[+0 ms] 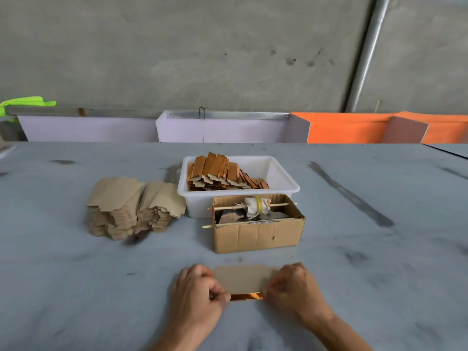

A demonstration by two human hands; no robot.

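The cardboard blank (pixel 244 279) lies flat, long axis left-right; the left hand (pixel 200 295) and right hand (pixel 293 287) pinch its near corners.

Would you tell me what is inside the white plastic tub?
Stacked orange-brown folded card pieces fill the left of the white plastic tub; its floor beneath them is covered.

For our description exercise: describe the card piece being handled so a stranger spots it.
On the grey table, look in front of the cardboard box. A flat card piece lies there, pinched between left hand and right hand. Unlike the stacked blanks, it is single, with a shiny orange strip.
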